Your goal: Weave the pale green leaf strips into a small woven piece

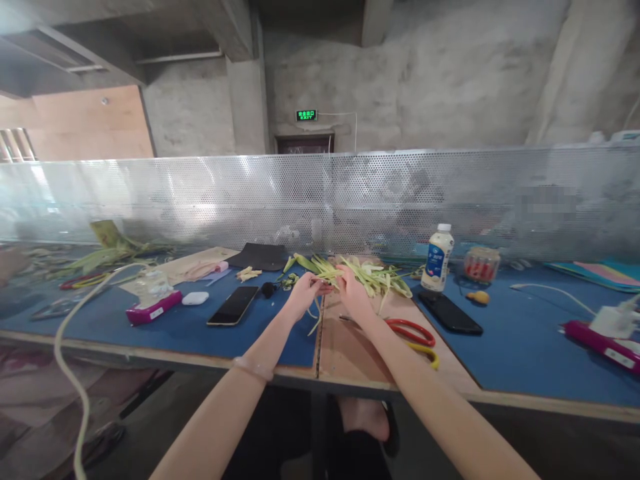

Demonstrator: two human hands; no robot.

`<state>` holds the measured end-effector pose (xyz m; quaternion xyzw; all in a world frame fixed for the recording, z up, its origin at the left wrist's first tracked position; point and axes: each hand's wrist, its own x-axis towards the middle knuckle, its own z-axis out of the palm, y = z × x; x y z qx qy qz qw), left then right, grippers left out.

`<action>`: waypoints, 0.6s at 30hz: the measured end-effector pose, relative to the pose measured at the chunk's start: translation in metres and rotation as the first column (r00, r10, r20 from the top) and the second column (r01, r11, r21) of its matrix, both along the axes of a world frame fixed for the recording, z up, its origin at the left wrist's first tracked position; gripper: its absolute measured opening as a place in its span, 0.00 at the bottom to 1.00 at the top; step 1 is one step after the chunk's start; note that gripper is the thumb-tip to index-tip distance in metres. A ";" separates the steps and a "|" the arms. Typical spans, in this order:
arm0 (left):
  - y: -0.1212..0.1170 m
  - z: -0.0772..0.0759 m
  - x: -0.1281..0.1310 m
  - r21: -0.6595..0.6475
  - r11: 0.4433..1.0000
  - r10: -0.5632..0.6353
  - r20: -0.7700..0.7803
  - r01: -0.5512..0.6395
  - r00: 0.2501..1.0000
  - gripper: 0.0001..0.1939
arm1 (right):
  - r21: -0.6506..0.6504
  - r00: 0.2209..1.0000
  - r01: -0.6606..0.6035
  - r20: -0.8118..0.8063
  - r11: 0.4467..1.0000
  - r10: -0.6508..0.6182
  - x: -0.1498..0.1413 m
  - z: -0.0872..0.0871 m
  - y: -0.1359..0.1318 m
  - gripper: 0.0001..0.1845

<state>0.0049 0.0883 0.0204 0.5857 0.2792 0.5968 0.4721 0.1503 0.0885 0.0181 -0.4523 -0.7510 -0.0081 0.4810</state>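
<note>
Lit green on a concrete wall, an exit sign reads "EXIT" beneath a line of Chinese characters, the clearest lettering I get over my remote feed. A bottle wears a blue label and two magenta power strips, one at left and one at right, carry white tags, all too small for me to read.

The workbench has a blue surface with a tan board at its centre; a perforated metal screen spans the back, and a dark doorway shows above it.

Both forearms stretch forward, the left wearing a pale bracelet, the right crossing over red-and-yellow-handled scissors. The left hand and right hand nearly meet at a heap of pale green leaves on the far part of the board, near the screen. Fingers on both hands curl inward at the leaves; I cannot tell whether either hand grips one.
</note>
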 end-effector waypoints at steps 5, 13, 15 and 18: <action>0.000 0.001 -0.001 0.020 1.000 0.022 -0.028 -0.022 0.999 0.08 | -0.006 0.995 -0.031 0.096 1.000 0.031 0.004 -0.001 0.001 0.19; 0.004 -0.003 -0.004 0.085 0.996 0.030 -0.093 -0.022 0.995 0.09 | -0.038 0.979 -0.080 0.184 0.996 0.086 0.002 -0.001 0.000 0.17; 0.004 -0.003 -0.004 0.101 0.994 0.040 -0.105 -0.030 0.994 0.09 | -0.031 0.982 -0.059 0.177 0.998 0.064 0.001 -0.002 0.000 0.16; 0.004 -0.002 -0.003 0.110 0.993 0.048 -0.102 -0.037 0.994 0.09 | -0.015 0.984 -0.024 0.175 1.000 0.027 0.001 -0.003 0.002 0.15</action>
